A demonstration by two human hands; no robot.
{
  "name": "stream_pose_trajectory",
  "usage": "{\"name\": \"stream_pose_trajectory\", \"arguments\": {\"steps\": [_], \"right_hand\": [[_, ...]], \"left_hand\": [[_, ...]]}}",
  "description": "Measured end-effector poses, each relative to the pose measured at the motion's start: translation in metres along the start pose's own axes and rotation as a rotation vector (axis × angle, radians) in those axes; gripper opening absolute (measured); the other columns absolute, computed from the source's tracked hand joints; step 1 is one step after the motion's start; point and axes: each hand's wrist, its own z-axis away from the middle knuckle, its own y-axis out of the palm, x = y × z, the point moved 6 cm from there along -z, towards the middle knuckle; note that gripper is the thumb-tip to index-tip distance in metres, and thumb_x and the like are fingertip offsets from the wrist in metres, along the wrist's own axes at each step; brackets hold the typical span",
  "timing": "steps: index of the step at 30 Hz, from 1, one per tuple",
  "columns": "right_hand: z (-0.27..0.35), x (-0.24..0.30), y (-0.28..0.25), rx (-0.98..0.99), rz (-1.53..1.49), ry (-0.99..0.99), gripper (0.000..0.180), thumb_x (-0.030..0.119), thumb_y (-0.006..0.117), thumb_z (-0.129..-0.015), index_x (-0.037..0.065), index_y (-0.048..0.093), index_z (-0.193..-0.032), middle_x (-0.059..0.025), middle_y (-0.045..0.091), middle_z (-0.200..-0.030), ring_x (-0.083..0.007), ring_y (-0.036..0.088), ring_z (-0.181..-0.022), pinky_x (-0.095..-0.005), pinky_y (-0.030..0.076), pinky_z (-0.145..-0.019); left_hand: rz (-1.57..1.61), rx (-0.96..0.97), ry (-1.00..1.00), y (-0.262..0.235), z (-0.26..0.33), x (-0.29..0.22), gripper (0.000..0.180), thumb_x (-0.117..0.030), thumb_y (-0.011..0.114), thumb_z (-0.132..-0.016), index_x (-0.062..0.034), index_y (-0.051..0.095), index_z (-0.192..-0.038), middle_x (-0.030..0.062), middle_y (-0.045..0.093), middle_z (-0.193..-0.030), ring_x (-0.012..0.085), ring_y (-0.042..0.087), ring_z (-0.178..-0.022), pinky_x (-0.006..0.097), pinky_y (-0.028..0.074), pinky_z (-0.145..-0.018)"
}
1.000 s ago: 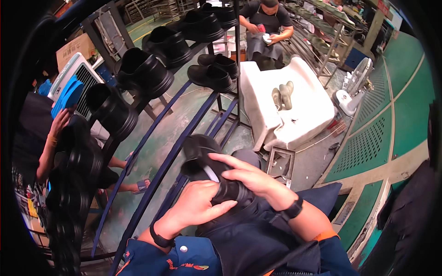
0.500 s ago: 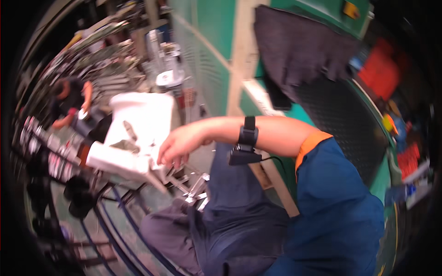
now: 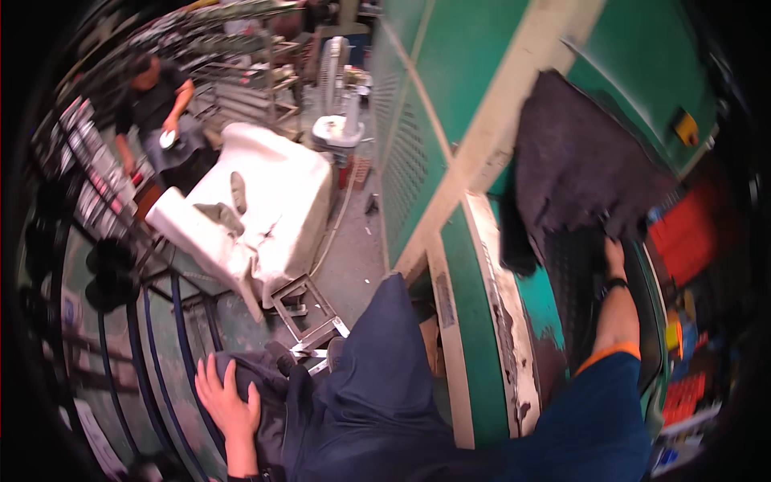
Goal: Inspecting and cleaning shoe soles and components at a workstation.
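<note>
My left hand [image 3: 227,398] rests on my left knee in dark trousers, its fingers spread and nothing in it. My right hand [image 3: 615,261] reaches onto the black ribbed mat [image 3: 572,277] of the green machine at the right. It is at the lower edge of a dark, ragged-edged sheet [image 3: 582,161], cloth or leather, that hangs over the mat's far end. The fingers of that hand disappear at the sheet's edge, so I cannot see whether they grip it. A dark band circles the right wrist.
A worn white plastic chair [image 3: 277,189] stands ahead to the left, by a metal frame [image 3: 309,313]. Beyond it, a person [image 3: 161,112] sits holding something white. A standing fan [image 3: 333,76], the green machine wall [image 3: 474,80], dark rails [image 3: 144,369] and red bins [image 3: 687,237] surround me.
My right arm has swung from in front of the white chair over to the machine's mat and dark sheet. My left hand has come into view on my knee. The view has shifted.
</note>
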Motion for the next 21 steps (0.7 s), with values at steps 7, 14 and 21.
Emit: {"name": "stream_pose_trajectory", "arguments": {"steps": [7, 14, 21], "right_hand": [[-0.034, -0.057, 0.046, 0.031, 0.126, 0.246, 0.090, 0.059, 0.056, -0.086, 0.013, 0.024, -0.157, -0.0212, 0.041, -0.152, -0.0408, 0.038, -0.140, -0.0506, 0.025, -0.115], [-0.062, -0.041, 0.044, -0.058, 0.205, 0.512, 0.095, 0.080, 0.043, -0.082, 0.028, 0.018, -0.158, -0.0112, 0.033, -0.159, -0.0336, 0.024, -0.148, -0.0584, 0.007, -0.117], [-0.140, -0.105, 0.019, -0.293, -0.311, 0.154, 0.083, 0.058, 0.046, -0.095, 0.003, 0.027, -0.154, -0.0179, 0.034, -0.157, -0.0341, 0.036, -0.142, -0.0426, 0.026, -0.117]], "left_hand": [[0.059, 0.011, -0.053, -0.018, 0.003, -0.001, 0.046, -0.024, 0.070, -0.070, -0.0107, 0.068, -0.114, 0.0146, 0.050, -0.141, 0.0380, 0.036, -0.139, 0.054, 0.024, -0.116], [0.015, 0.057, -0.066, 0.000, -0.013, -0.012, 0.047, -0.027, 0.071, -0.071, -0.0148, 0.068, -0.116, 0.0131, 0.051, -0.140, 0.0363, 0.038, -0.138, 0.053, 0.025, -0.116], [0.021, 0.076, -0.023, 0.023, -0.033, -0.013, 0.045, -0.028, 0.070, -0.071, -0.0164, 0.069, -0.114, 0.0130, 0.053, -0.138, 0.0359, 0.039, -0.137, 0.053, 0.025, -0.116]]}}
